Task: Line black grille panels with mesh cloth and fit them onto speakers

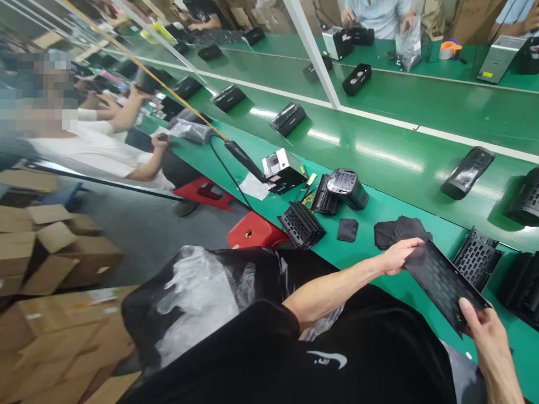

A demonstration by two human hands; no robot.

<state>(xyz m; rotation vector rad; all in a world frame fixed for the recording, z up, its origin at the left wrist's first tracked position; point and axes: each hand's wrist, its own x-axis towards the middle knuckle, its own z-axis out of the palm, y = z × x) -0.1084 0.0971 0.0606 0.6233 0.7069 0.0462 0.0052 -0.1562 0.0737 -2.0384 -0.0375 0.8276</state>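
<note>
L hand (400,256), R hand (480,331) hold blk vented panel (444,286), long axis diag.

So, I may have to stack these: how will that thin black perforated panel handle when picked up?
The black perforated panel is probably fairly stiff, since it spans flat between the left hand and right hand. Being thin and full of holes, it is likely light. Its smooth-looking flat face may slide on a stack.

No words can be read: the black shirt (327,359) bears only a white curved logo, and the small labels (99,295) on cardboard boxes (50,342) are blurred.
</note>
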